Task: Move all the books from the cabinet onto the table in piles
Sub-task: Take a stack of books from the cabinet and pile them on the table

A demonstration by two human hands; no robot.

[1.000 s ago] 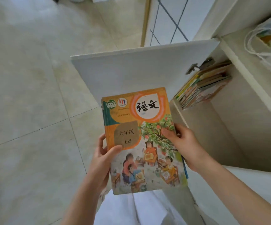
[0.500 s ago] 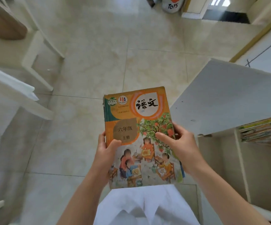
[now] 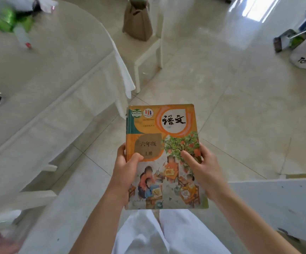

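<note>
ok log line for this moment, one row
stage: carrying | held: book | left hand: gripping | right hand: gripping | table: ahead-left

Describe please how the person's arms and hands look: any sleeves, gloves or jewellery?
Both forearms are bare, with no sleeve in view. The left hand and right hand wear no gloves; no ring, watch or bracelet shows. Below them the person wears white clothing.
</note>
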